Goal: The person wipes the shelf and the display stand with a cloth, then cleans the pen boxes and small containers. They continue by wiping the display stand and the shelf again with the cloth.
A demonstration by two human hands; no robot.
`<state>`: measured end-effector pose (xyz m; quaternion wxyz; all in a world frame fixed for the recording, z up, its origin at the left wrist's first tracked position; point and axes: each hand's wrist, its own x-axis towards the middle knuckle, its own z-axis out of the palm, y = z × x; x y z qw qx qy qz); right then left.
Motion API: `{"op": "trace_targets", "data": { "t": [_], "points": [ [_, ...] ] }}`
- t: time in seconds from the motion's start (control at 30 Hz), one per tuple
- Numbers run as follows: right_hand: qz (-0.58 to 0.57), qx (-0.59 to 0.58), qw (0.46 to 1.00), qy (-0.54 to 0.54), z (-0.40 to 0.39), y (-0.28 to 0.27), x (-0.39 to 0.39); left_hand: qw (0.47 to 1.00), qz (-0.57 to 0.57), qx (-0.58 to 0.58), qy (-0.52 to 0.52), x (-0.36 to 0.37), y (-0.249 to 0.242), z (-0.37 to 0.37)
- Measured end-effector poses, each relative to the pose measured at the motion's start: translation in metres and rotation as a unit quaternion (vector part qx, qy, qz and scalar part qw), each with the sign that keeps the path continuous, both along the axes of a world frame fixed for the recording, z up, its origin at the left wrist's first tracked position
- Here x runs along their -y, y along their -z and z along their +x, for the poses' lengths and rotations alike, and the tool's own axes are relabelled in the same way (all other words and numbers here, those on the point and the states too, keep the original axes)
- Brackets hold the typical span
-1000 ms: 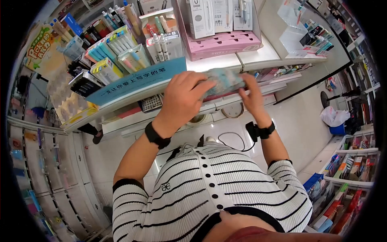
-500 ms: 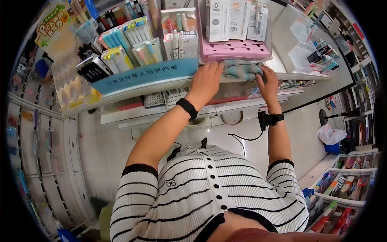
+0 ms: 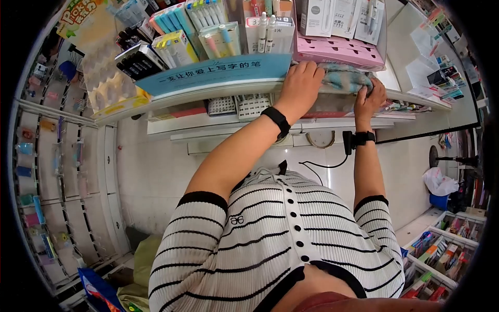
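A grey-and-teal patterned cloth [image 3: 345, 80] lies bunched along the front lip of the display shelf, just below a pink box [image 3: 340, 51]. My left hand [image 3: 302, 89] is closed over its left end, beside the right end of a blue sign [image 3: 218, 73] with Chinese writing; its fingertips are partly hidden. At the cloth's right end, the fingers and thumb of my right hand [image 3: 370, 102] are wrapped round the fabric. Both wrists wear black bands, the right one with a small device and a cable.
Boxes of pens and markers [image 3: 221, 39] stand behind the sign. White pen boxes [image 3: 340, 18] rise from the pink box. A lower shelf [image 3: 208, 122] runs beneath my forearms. Racks line the left, and drawers of stationery [image 3: 449, 242] stand at lower right.
The whole view has shifted, so the shelf appears farther right and higher. Both hands stay at the cloth; the right hand sits slightly lower and farther left against the pink box.
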<state>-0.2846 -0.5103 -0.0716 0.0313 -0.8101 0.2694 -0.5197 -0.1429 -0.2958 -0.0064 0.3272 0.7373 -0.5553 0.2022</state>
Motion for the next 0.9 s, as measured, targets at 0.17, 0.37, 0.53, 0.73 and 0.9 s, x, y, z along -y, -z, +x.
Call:
{"op": "trace_targets", "data": {
  "t": [0.17, 0.37, 0.53, 0.73, 0.9],
  "points": [
    [-0.031, 0.019, 0.999, -0.017, 0.0, 0.003, 0.003, 0.999, -0.015, 0.022, -0.017, 0.005, 0.005, 0.0],
    [-0.04, 0.036, 0.999, -0.003, 0.004, 0.006, 0.004, 0.999, -0.002, 0.029, -0.017, 0.005, 0.007, 0.0],
    [-0.039, 0.035, 0.999, -0.004, 0.004, 0.007, 0.007, 1.0, -0.001, 0.024, -0.014, 0.005, 0.009, 0.001],
    [-0.047, 0.05, 0.998, 0.001, 0.006, 0.01, 0.006, 0.996, -0.06, 0.064, -0.02, 0.008, 0.013, 0.001],
    [-0.049, 0.068, 0.996, -0.012, 0.008, 0.008, 0.004, 1.0, -0.008, 0.029, -0.009, 0.006, 0.012, 0.001]
  ]
}}
